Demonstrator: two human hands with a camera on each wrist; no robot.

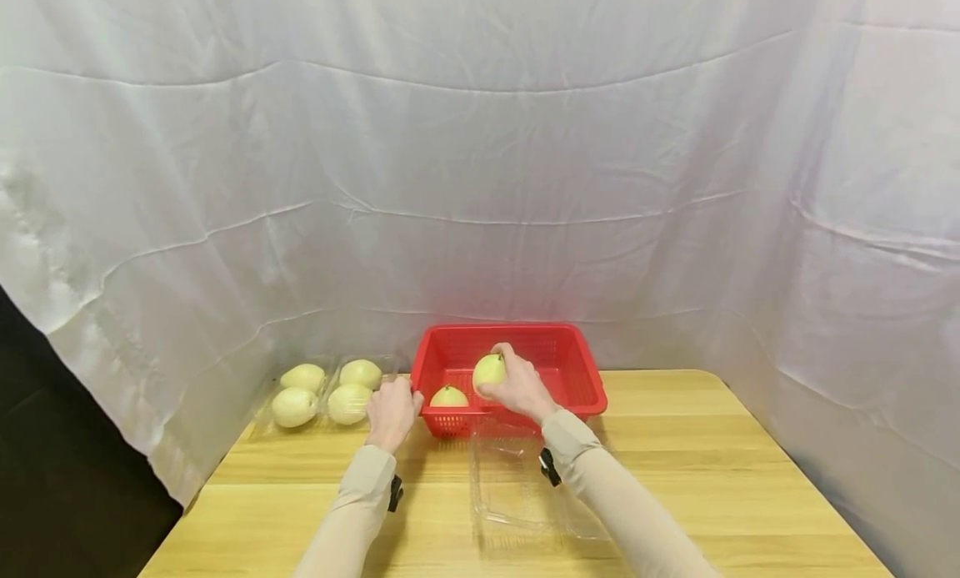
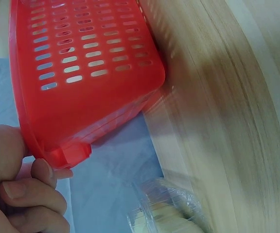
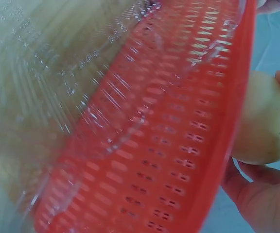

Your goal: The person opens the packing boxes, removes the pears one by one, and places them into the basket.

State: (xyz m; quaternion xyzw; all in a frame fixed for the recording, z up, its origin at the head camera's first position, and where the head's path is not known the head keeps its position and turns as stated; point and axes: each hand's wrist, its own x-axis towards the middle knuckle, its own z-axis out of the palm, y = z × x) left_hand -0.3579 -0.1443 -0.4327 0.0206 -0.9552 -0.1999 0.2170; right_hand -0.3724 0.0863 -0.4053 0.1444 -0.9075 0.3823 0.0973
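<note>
A red perforated plastic basket stands at the back of the table. My left hand grips its left front corner; in the left wrist view, thumb and curled fingers pinch the rim. My right hand holds a pale yellow-green pear over the basket, near its front rim. In the right wrist view the pear sits between thumb and fingers, partly behind the basket wall. Another pear lies inside at the left front. An open clear plastic clamshell box lies in front of the basket, partly under my right forearm.
Two clear boxes with pears stand at the back left: one holds a pear in front of another, and so does the box beside it, with a pear at its front. A pale curtain hangs behind the wooden table.
</note>
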